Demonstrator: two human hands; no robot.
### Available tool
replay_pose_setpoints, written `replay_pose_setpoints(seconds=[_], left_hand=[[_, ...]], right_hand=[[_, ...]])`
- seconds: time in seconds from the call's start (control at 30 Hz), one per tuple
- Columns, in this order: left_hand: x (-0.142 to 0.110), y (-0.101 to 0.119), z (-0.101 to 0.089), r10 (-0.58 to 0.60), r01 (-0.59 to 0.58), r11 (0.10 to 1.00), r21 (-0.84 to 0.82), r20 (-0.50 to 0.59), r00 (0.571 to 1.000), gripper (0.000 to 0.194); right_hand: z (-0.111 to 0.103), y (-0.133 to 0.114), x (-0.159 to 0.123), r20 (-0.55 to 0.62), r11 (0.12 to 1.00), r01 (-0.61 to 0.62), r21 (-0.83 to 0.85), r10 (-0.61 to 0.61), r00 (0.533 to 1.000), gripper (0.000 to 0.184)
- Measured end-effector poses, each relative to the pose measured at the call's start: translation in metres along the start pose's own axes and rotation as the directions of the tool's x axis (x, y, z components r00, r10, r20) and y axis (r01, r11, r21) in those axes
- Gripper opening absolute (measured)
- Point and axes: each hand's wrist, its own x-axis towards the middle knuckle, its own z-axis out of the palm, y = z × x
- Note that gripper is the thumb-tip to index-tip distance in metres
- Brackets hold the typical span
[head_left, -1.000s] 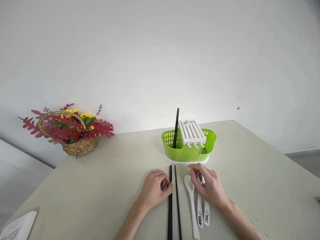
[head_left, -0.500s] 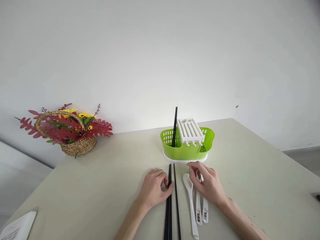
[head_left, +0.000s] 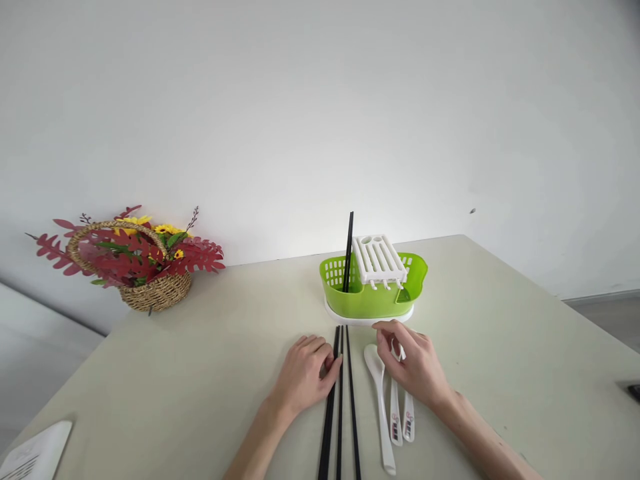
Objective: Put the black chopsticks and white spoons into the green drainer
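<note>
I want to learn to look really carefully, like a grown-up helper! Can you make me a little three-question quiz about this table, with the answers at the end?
1. Which hand is nearer the long, thin black chopsticks lying flat?
2. True or false: the slotted white plastic rack sits on the green plastic basket.
3. Fill in: the brown woven basket holds dark red leaves and ____ flowers.

Key: 1. The left hand. 2. True. 3. Yellow.

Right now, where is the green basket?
The green basket, on its white base, is right of the head view's middle, beyond the right hand and the black chopsticks on the table.
</note>
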Motion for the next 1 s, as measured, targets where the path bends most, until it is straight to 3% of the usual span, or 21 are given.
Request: replay_pose_setpoints(seconds=[0.7, 1.0], left_hand=[[0.0, -0.001, -0.007, -0.143, 0.143, 0.99, -0.005, -0.031, 0.989, 0.012], [-0.006, -0.036, -0.025, -0.307, 0.307, 0.952, -0.002, -0.044, 0.951, 0.007]], right_hand=[[-0.001, 0.0, 0.001, 0.011, 1.0, -0.02, 0.022, 0.019, 1.0, 0.013], [-0.001, -0.001, 0.001, 0.007, 0.999, -0.026, 0.018, 0.026, 1.0, 0.012]])
